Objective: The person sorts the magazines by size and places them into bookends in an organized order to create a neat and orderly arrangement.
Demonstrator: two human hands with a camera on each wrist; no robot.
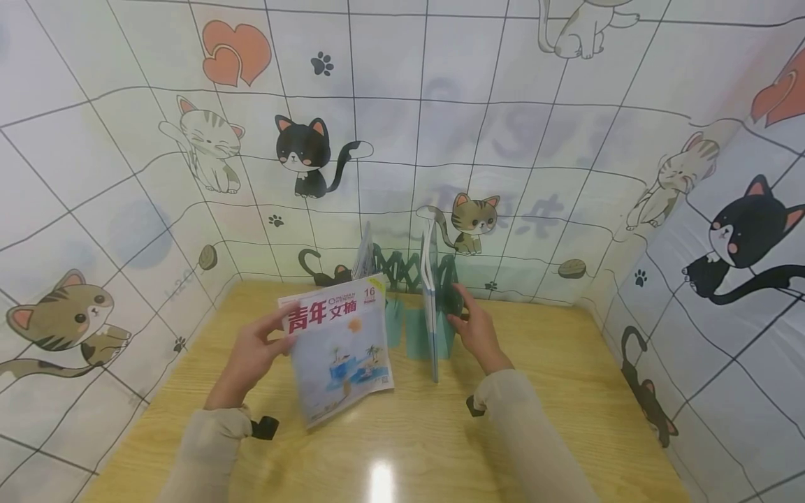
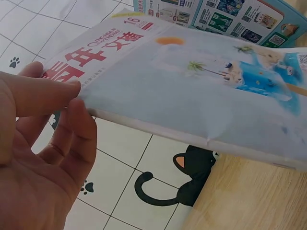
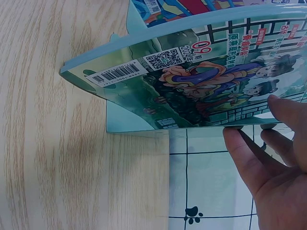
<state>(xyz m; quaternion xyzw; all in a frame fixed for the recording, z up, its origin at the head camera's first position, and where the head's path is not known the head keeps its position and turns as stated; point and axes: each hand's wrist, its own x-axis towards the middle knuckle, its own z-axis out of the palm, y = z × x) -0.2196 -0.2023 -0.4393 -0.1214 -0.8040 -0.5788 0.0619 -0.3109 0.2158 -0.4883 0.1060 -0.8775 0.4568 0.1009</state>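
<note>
My left hand (image 1: 254, 349) pinches the upper left edge of a magazine (image 1: 342, 349), thumb on its front and fingers behind. Its pale blue cover has red Chinese title letters and a beach picture; it tilts over the table. At the back stands a green folding book rack (image 1: 394, 269) with zigzag links. An illustrated magazine (image 3: 192, 91) with a barcode stands upright at its right end, edge-on in the head view. My right hand (image 1: 479, 332) grips the rack's right end beside that magazine, thumb on the near face and fingers around the far edge.
Another thin magazine or book (image 1: 363, 255) leans at the rack's left end, partly hidden by the held magazine. The wooden table (image 1: 534, 419) meets walls covered in cat-print sheeting (image 1: 390, 133) at the back and both sides.
</note>
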